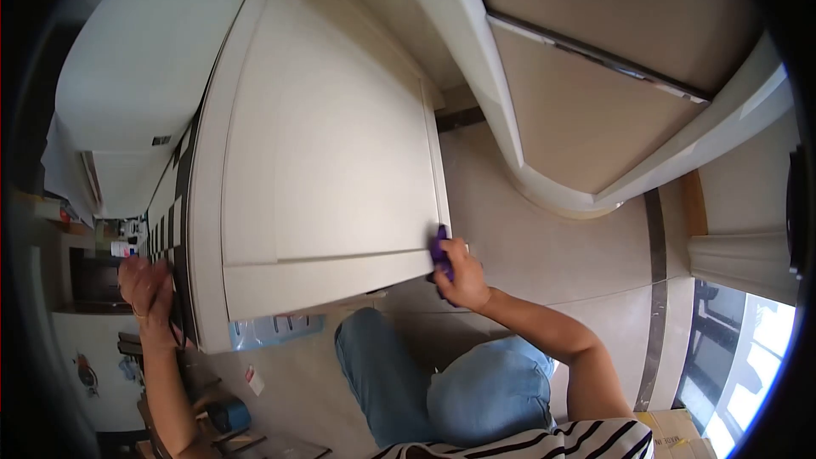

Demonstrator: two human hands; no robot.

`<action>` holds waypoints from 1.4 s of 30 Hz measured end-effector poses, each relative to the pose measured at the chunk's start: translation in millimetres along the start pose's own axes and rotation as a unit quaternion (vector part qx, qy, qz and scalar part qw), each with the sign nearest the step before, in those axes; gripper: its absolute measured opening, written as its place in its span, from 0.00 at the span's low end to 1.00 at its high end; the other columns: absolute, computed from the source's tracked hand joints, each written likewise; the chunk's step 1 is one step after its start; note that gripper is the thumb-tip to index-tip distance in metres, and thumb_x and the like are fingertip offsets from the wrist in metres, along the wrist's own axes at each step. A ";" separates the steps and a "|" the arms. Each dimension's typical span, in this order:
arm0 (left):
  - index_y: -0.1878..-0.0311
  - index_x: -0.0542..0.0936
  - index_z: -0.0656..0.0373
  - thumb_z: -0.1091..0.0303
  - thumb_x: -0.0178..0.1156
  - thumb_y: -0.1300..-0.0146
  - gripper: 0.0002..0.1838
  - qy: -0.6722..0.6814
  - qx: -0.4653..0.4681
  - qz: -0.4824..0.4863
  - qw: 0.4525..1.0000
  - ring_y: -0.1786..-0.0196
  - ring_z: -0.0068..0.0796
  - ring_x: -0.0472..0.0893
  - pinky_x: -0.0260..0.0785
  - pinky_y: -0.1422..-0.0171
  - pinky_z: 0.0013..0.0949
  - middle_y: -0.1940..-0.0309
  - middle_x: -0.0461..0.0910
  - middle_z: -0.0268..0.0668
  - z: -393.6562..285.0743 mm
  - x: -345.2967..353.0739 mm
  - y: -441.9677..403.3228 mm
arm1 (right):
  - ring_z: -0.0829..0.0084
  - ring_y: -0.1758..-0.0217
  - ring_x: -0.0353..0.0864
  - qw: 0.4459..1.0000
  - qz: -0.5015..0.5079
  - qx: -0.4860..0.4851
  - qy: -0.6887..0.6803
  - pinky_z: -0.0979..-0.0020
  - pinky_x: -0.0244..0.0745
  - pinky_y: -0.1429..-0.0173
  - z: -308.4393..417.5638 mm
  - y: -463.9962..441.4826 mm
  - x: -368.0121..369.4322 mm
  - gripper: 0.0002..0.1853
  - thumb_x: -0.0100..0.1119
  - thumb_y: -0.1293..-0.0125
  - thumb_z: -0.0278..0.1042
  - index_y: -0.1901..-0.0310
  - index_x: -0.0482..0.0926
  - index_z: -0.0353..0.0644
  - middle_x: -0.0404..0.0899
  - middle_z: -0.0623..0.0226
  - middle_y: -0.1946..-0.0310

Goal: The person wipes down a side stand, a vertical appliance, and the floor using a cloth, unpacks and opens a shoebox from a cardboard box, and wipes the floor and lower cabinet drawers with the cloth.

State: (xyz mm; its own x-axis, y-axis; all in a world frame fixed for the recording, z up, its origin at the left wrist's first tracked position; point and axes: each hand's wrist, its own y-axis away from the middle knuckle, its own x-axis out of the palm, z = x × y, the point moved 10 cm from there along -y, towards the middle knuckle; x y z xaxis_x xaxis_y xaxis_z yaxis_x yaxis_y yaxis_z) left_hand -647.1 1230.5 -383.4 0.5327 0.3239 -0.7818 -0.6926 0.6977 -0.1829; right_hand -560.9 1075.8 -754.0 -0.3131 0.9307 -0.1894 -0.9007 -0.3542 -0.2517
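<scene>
Head view puts the purple object [439, 253] at about five o'clock from the middle of the white panel [331, 119], right by its edge. I see the right hand [463, 274] closed on it; from that hand it sits toward ten o'clock, its long axis running roughly twelve to six, near in line with the panel's three-o'clock edge. Well apart, the left hand [149, 289] is beside the checkered strip [177, 221], fingers curled; I cannot tell whether they grip anything. From there, the object lies toward three.

Purple obj [439, 244] pt. hidden, carton [669, 427] cropped btm
</scene>
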 end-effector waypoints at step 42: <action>0.56 0.70 0.63 0.67 0.49 0.45 0.14 0.061 -0.011 0.042 0.997 0.48 0.47 0.65 0.57 0.44 0.53 0.55 0.69 0.46 6.9 3.0 7.3 | 0.53 0.41 0.59 0.997 0.002 -0.072 0.041 0.64 0.55 0.38 -50.7 -41.4 14.8 0.20 0.54 0.42 0.36 0.48 0.69 0.38 0.62 0.52 0.44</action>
State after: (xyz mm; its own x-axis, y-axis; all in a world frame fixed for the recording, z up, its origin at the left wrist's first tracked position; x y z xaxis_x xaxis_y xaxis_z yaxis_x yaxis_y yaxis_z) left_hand -647.2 1241.0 -383.0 0.4106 0.2987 -0.8615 -0.7435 0.6566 -0.1267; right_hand -512.9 1099.6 -794.5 -0.2855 0.9209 -0.2654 -0.8450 -0.3725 -0.3838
